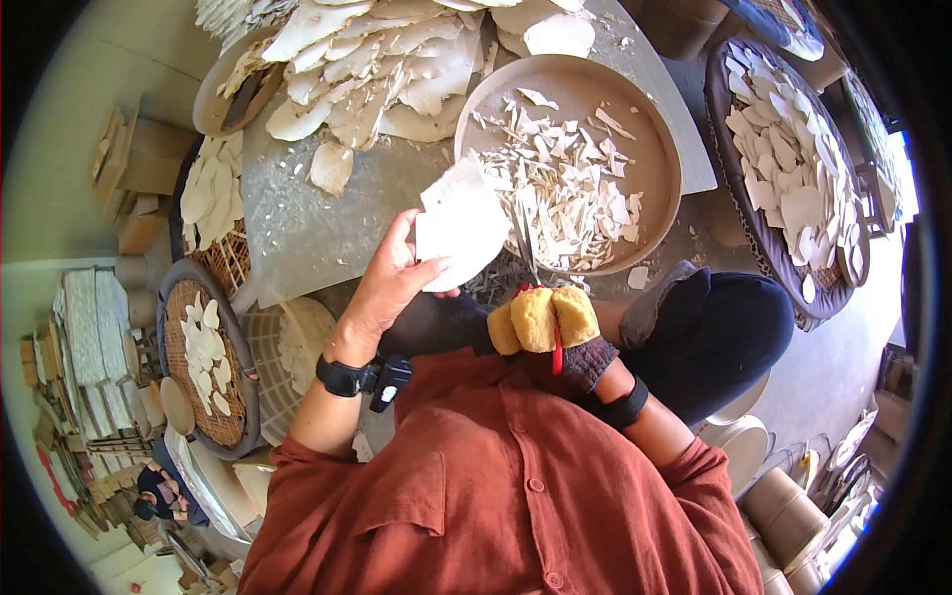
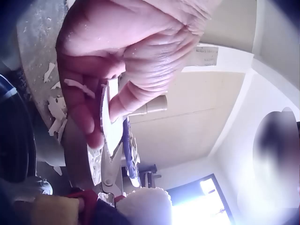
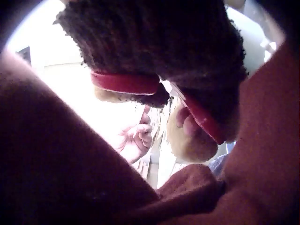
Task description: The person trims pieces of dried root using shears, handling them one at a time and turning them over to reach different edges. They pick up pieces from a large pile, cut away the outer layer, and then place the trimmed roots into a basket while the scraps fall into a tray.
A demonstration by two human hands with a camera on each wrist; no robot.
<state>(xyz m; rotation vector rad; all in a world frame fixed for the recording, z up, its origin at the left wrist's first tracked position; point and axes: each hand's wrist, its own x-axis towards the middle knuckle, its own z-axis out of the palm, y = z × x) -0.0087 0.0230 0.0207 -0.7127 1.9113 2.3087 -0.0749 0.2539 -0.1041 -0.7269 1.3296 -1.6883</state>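
Note:
My left hand (image 1: 389,283) pinches a flat, thin white piece (image 1: 461,226) with an uneven outline between thumb and fingers. Seen edge-on in the left wrist view, the same piece (image 2: 108,129) points down toward the scissors (image 2: 109,177). My right hand (image 1: 587,365), in a dark knitted glove, grips the scissors by their red handles (image 3: 126,83). Yellow sponge-like padding (image 1: 540,319) covers its fingers. The blades point away from me, beside the right edge of the white piece. Below and behind them, a round shallow bin (image 1: 662,134) holds many pale scraps (image 1: 565,178).
A heap of large pale sheets (image 1: 367,69) lies on the grey metal tabletop (image 1: 297,228) at the far left. Cut pieces fill a padded round basket (image 1: 783,169) at right and another basket (image 1: 205,357) at left. Another person (image 1: 169,491) is at the lower left.

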